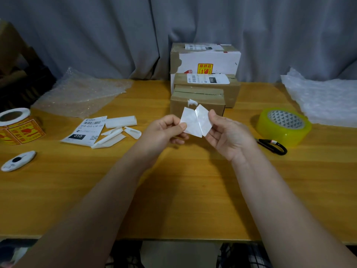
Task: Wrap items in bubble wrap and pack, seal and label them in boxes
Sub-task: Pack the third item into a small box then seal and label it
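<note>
I hold a creased white label sheet (196, 120) above the middle of the wooden table (183, 200). My left hand (164, 130) pinches its left edge and my right hand (226, 132) pinches its right edge. Right behind the sheet stands a small sealed brown box (199, 102) with a torn white scrap stuck on its front. Behind that box sit a second brown box (212, 88) carrying a shipping label and a larger white box (208, 60) with a yellow fragile sticker.
Left of my hands lie a printed shipping label (85, 131) and curled backing strips (116, 134). A fragile-sticker roll (17, 126) and a white cutter (18, 161) are at far left. Bubble wrap (81, 93) lies back left and more bubble wrap (324, 99) back right. Yellow tape roll (284, 125) and black scissors (274, 146) sit right.
</note>
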The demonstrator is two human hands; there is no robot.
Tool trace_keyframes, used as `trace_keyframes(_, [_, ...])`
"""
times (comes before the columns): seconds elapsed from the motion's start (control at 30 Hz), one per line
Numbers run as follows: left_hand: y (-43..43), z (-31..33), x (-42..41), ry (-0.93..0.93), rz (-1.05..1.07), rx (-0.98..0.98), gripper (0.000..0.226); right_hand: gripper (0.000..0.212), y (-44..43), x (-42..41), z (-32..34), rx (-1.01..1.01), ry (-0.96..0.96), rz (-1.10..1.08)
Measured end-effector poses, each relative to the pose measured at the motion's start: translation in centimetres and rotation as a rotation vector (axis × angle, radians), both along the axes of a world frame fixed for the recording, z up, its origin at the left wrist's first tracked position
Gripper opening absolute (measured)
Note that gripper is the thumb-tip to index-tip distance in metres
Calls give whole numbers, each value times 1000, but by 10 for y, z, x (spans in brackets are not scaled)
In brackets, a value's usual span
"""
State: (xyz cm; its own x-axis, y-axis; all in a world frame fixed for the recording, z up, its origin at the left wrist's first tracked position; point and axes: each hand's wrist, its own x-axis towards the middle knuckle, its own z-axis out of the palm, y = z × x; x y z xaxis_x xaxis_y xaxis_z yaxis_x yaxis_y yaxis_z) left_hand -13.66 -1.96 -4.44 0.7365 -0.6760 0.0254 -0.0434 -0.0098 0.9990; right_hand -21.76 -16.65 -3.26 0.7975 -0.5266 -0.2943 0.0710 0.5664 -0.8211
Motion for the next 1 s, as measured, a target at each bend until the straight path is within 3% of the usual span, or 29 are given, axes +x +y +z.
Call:
trace_keyframes(0.13, [9, 0, -1, 27, 20, 53, 17, 17, 7, -4, -3, 132, 29, -52])
trace_keyframes(0.23, [30, -1, 5, -2, 202, 77, 16, 13, -6, -12, -3, 144, 24, -231])
trace_keyframes(0.33, [49, 0, 13, -586, 434, 432, 15, 12, -7, -16, -2, -88, 81, -238])
trace_keyframes(0.4, [46, 3, 21, -848, 405, 702, 10, 11, 5, -14, -1, -201, 93, -182])
trace_keyframes(0.47, [40, 10, 25, -912, 221, 1136, 5, 12, 15, -12, 1, -224, 98, -161])
trace_keyframes(0.53, [40, 15, 25, -830, 31, 1370, 17, 13, 21, -12, 4, -182, 98, -176])
trace_keyframes(0.6, [42, 22, 18, -765, 36, 1333, 33, 13, 24, -12, 5, -150, 106, -184])
trace_keyframes(0.7, [40, 29, -1, -1059, 266, 1022, 49, 12, 34, -9, 4, -138, 110, -157])
trace_keyframes(0.77, [31, 27, -16, -1271, 340, 732, 48, 12, 43, -7, 6, -124, 120, -141])
trace_keyframes(0.87, [10, 17, -35, -1638, 353, 582, 38, 14, 55, -5, 8, -107, 119, -110])
trace_keyframes(1.0, [-4, 8, -36, -1761, 409, 530, 24, 15, 62, -3, 8, -76, 114, -109])
